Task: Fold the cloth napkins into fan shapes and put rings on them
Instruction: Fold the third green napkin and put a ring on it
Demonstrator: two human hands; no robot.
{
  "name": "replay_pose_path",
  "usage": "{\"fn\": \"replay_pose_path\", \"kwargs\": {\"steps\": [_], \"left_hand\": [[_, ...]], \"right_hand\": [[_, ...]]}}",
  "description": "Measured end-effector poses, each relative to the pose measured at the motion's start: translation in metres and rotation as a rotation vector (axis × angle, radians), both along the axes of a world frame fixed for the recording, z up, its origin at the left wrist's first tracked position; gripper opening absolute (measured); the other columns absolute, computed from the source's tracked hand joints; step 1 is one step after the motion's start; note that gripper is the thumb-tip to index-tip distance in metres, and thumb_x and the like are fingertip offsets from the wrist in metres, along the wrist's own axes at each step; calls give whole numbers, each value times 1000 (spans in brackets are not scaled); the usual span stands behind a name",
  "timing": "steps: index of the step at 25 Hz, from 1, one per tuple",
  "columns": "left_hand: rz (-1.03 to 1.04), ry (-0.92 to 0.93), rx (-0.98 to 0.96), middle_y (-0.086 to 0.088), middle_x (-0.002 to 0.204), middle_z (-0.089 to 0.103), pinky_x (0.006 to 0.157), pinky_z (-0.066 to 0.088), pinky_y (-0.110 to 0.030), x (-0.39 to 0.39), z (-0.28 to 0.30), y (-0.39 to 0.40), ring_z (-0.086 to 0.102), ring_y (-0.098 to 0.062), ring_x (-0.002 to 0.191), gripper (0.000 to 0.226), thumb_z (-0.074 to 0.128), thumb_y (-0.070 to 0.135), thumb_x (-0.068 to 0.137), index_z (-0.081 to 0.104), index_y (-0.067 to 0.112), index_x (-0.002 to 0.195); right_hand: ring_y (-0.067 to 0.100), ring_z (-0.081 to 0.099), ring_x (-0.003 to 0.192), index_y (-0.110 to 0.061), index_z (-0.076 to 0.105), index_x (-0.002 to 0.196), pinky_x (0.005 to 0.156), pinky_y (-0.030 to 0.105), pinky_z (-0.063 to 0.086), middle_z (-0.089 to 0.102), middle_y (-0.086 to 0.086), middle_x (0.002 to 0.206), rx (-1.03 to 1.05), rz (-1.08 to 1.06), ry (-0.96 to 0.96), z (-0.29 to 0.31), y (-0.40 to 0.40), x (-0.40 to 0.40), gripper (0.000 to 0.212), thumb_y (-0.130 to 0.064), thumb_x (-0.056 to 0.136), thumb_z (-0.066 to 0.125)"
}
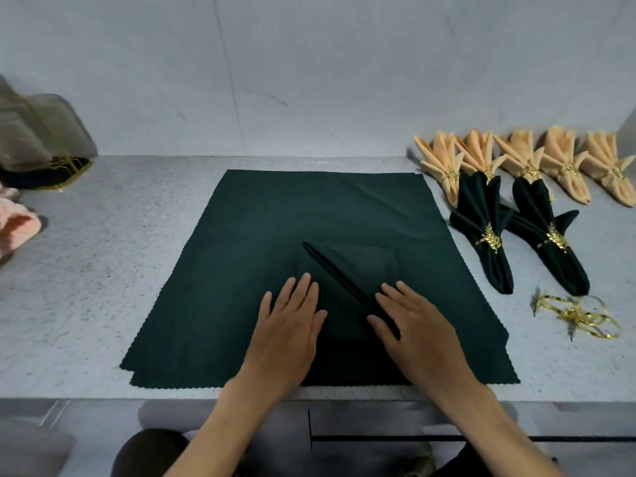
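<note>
A small folded dark green napkin (358, 266) with a diagonal pleated ridge lies on a stack of flat dark green napkins (275, 215) in the middle of the counter. My left hand (289, 325) presses flat on its left part, fingers straight. My right hand (409, 321) lies flat on the lower end of the ridge. Two finished dark green fans (488, 228) with gold leaf rings lie to the right, with several peach fans (526, 160) behind them. Loose gold rings (574, 316) lie at the right front.
The grey speckled counter (103, 270) meets a pale wall behind. A sheer grey bag with gold rings (41, 139) sits at the far left, with pink cloth (17, 225) below it. The counter's front edge runs just under my wrists.
</note>
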State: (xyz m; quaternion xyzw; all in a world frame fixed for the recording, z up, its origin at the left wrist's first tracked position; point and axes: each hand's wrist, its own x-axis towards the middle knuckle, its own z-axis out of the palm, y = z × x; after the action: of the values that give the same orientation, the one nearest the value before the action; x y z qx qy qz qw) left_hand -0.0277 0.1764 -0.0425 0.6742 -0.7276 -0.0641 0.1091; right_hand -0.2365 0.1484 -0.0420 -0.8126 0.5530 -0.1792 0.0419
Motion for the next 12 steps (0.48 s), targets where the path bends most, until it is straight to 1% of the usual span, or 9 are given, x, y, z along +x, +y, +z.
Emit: {"fn": "replay_pose_path", "kwargs": {"steps": [2,5,6,7,8,9,10,11,12], "left_hand": [[5,-22,-8,8,164,-2,120,-3,-37,-1,-1,-1,-4,-12,151,86,-17,54,83,10,21,157],[-18,-52,31,7,164,0,121,2,-42,1,2,-2,-2,-14,152,85,-15,54,85,12,20,157],[-21,-75,19,5,164,6,120,7,-45,1,4,-2,3,-16,152,83,-11,54,88,18,18,156],[-32,-120,-22,2,163,16,119,13,-49,0,6,-3,12,-19,151,78,-4,52,92,27,15,154],[-46,-153,-79,-2,160,27,117,20,-51,-3,9,-7,21,-21,149,73,4,50,97,35,13,151],[-71,-161,-136,-3,159,31,116,22,-52,-6,12,-15,25,-22,148,69,9,49,99,38,12,149],[-108,-150,-145,-3,160,27,118,19,-51,-10,15,-26,20,-21,149,69,9,50,99,33,13,151],[-141,-127,-132,-1,163,18,121,12,-49,-13,18,-40,11,-20,151,70,6,53,98,24,16,155],[-161,-123,-90,1,165,8,122,6,-47,-15,20,-55,3,-18,152,70,4,55,97,14,20,157]], "right_hand": [[15,56,126,-18,72,115,104,25,35,68,-3,125,-88,-24,-5,-2,0,1,54,-51,93,36],[17,66,112,-16,77,102,97,27,45,73,-2,112,-170,-26,-28,-3,3,2,46,-44,92,41],[18,68,108,-15,78,99,95,29,48,74,-1,109,-189,-24,-28,-2,3,3,44,-41,92,43],[19,69,106,-15,78,97,93,31,51,75,0,107,-191,-23,-18,-1,2,3,41,-39,92,46],[19,69,105,-14,78,97,91,31,52,75,0,107,-182,-26,-10,-1,2,3,36,-37,92,50],[19,70,104,-14,78,96,90,31,53,75,1,106,-165,-33,-11,-1,2,4,29,-35,92,57],[19,70,104,-14,78,96,90,31,53,75,1,106,-142,-34,-18,-1,2,5,22,-31,90,66],[19,70,103,-14,79,95,88,32,54,75,1,105,-126,-33,-23,0,3,5,19,-29,89,70],[18,70,103,-15,79,95,87,31,55,75,0,105,-103,-34,-12,2,6,5,20,-31,89,69]]}}
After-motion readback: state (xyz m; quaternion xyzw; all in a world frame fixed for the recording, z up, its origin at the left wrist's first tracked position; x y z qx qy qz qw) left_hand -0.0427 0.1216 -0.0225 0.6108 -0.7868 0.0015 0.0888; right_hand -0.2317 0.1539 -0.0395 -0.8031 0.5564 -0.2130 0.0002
